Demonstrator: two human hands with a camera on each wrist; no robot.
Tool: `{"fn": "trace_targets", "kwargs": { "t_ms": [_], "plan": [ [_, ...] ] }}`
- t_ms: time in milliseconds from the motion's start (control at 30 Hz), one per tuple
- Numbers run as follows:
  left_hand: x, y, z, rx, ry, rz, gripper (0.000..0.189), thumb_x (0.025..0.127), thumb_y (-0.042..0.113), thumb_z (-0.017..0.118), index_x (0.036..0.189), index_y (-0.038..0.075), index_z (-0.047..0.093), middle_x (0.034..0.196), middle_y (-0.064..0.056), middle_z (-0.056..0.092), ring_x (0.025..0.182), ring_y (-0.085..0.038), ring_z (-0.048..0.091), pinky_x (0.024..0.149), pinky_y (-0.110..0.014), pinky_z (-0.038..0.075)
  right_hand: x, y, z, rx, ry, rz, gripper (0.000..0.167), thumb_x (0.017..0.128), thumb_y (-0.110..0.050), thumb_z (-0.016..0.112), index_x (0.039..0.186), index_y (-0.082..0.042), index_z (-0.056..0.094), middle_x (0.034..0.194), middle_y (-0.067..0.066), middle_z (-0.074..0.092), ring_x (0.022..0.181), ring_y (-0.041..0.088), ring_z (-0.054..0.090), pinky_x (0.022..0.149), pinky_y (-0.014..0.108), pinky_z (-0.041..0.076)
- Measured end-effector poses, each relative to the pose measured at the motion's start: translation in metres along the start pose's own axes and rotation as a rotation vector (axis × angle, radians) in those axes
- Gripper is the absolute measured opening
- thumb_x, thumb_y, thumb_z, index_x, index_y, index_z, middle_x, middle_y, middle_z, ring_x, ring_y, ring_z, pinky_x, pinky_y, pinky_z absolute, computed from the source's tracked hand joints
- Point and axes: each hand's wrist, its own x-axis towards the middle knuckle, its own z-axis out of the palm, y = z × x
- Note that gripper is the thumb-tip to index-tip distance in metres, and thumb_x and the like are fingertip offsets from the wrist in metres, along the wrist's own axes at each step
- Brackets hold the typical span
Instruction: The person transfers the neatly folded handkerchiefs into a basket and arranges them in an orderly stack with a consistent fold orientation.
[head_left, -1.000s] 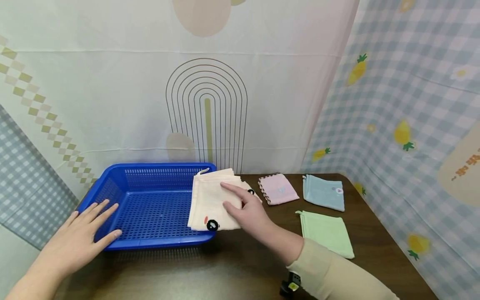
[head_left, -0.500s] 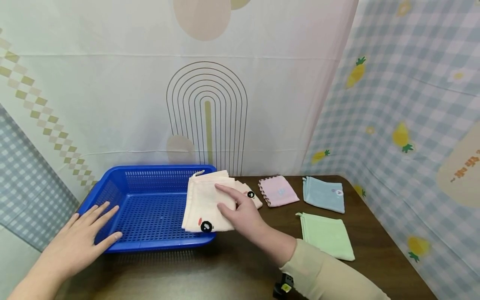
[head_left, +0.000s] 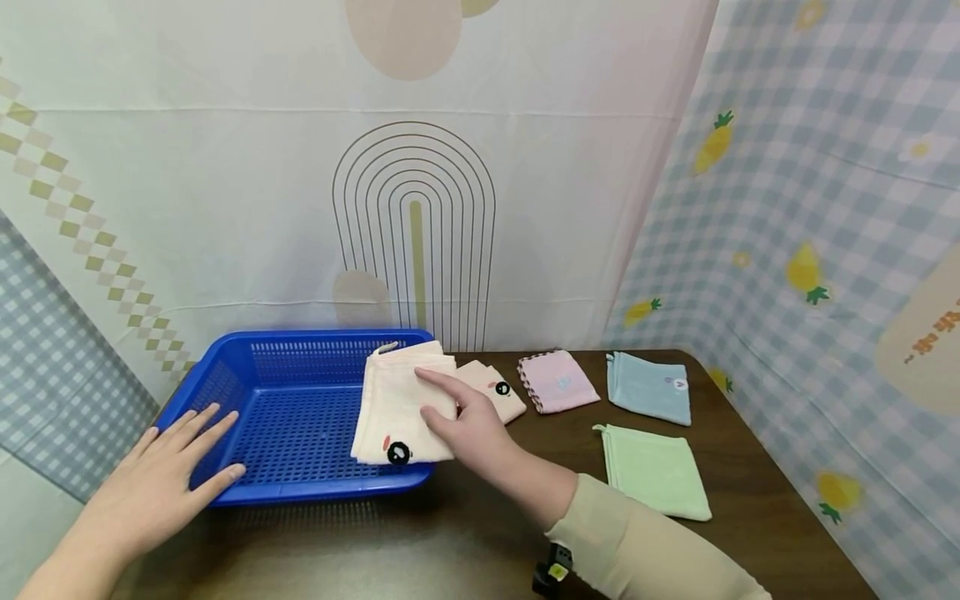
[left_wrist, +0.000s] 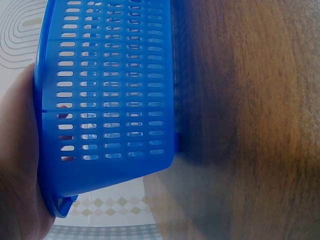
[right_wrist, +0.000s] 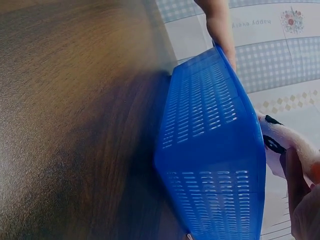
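My right hand [head_left: 468, 425] pinches a folded cream hand towel [head_left: 408, 396] at its right side, thumb and fingers along that edge. The towel has a black embroidered eye and a pink mark, and a loop at the top corner. It hangs over the right end of a blue plastic basket [head_left: 322, 490]. In the right wrist view the towel [right_wrist: 287, 136] shows beyond the basket's rim. My left hand [head_left: 153, 479] rests on the basket's left rim with its fingers spread straight. Another folded cream towel [head_left: 491, 392] lies to the right of the basket, partly hidden behind my right hand.
Folded pink [head_left: 557, 382], blue and green towels lie on the right side of the dark wooden table [head_left: 465, 550]; the blue towel [head_left: 647, 387] is behind the green towel [head_left: 654, 471]. Patterned curtains [head_left: 562, 208] hang at the back and sides.
My right hand has carried the cream towel leftward, further over the basket. More of the other cream towel now shows. My left hand has stayed on the rim.
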Motion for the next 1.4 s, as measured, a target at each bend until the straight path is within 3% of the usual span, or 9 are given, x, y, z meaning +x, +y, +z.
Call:
{"fn": "trace_targets", "kwargs": {
  "t_ms": [267, 367, 600, 833, 1067, 1400],
  "plan": [
    [0.001, 0.000, -0.001, 0.002, -0.010, -0.006, 0.079, 0.096, 0.059, 0.054, 0.157, 0.014, 0.031, 0.157, -0.025, 0.030, 0.140, -0.052, 0.027, 0.116, -0.054, -0.016, 0.003, -0.001, 0.006, -0.023, -0.008, -0.001, 0.047, 0.093, -0.013, 0.068, 0.136, -0.029, 0.062, 0.135, 0.004, 0.059, 0.070, 0.005, 0.063, 0.065, 0.024, 0.057],
    [0.001, 0.001, -0.002, -0.004, -0.023, -0.012, 0.079, 0.096, 0.059, 0.053, 0.156, 0.013, 0.032, 0.157, -0.025, 0.030, 0.140, -0.052, 0.026, 0.116, -0.057, -0.013, 0.004, -0.002, 0.008, -0.043, -0.011, 0.005, 0.047, 0.093, -0.014, 0.068, 0.137, -0.030, 0.062, 0.136, 0.001, 0.059, 0.081, 0.006, 0.063, 0.068, 0.024, 0.056],
    [0.001, 0.001, -0.002, 0.001, -0.020, -0.012, 0.079, 0.096, 0.059, 0.053, 0.157, 0.014, 0.031, 0.157, -0.025, 0.030, 0.140, -0.052, 0.026, 0.116, -0.057, -0.014, 0.007, -0.004, 0.014, -0.042, -0.027, 0.013, 0.048, 0.093, -0.013, 0.068, 0.137, -0.030, 0.061, 0.130, 0.004, 0.060, 0.059, 0.004, 0.058, 0.062, 0.023, 0.055],
    [0.000, 0.001, -0.001, 0.005, -0.008, -0.006, 0.078, 0.096, 0.058, 0.054, 0.156, 0.014, 0.032, 0.156, -0.025, 0.031, 0.139, -0.052, 0.028, 0.115, -0.050, -0.021, 0.010, -0.008, 0.021, -0.055, -0.037, -0.006, 0.049, 0.092, -0.012, 0.068, 0.137, -0.029, 0.061, 0.131, 0.004, 0.062, 0.079, 0.007, 0.063, 0.068, 0.023, 0.056],
    [0.001, 0.003, -0.003, 0.003, -0.027, -0.018, 0.079, 0.096, 0.060, 0.053, 0.156, 0.013, 0.032, 0.157, -0.025, 0.030, 0.140, -0.052, 0.026, 0.116, -0.055, -0.017, 0.012, -0.010, 0.026, -0.120, -0.043, -0.005, 0.049, 0.092, -0.015, 0.068, 0.138, -0.031, 0.060, 0.136, 0.000, 0.061, 0.101, 0.010, 0.059, 0.081, 0.022, 0.052],
    [0.001, 0.003, -0.001, 0.014, -0.014, -0.018, 0.079, 0.096, 0.059, 0.053, 0.156, 0.012, 0.033, 0.157, -0.026, 0.030, 0.140, -0.053, 0.026, 0.114, -0.047, -0.023, 0.015, -0.014, 0.033, -0.169, -0.081, 0.000, 0.051, 0.092, -0.017, 0.067, 0.141, -0.031, 0.058, 0.138, -0.004, 0.059, 0.103, 0.010, 0.058, 0.087, 0.024, 0.050]
  ]
}}
